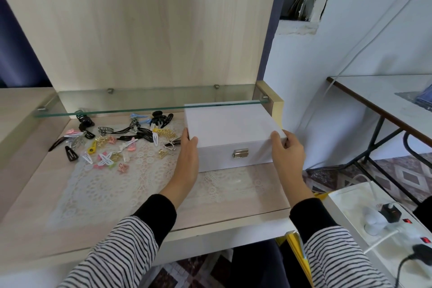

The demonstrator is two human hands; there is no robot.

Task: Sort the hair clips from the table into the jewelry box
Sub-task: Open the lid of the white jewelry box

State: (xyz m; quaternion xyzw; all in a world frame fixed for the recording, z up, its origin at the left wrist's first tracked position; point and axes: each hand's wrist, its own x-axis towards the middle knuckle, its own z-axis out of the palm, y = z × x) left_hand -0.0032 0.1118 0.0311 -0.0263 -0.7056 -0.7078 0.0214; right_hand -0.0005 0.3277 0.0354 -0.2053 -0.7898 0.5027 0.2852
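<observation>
Nearest the bench [35, 194] edge, two striped sleeves reach forward. Left hand [187, 161] presses flat against the left side of the white jewelry box [230, 127], right hand [288, 155] cups its right front corner; each grip closed on the box, lid shut, metal clasp [240, 153] facing the person between the hands. Box sits on the lace mat [112, 184], long axis running left-right. Hair clips [112, 139] lie scattered well to the left of the box, nearer the left hand, under the glass shelf [140, 110]. Judgement: lid must open first. No readable writing or brand visible.
</observation>
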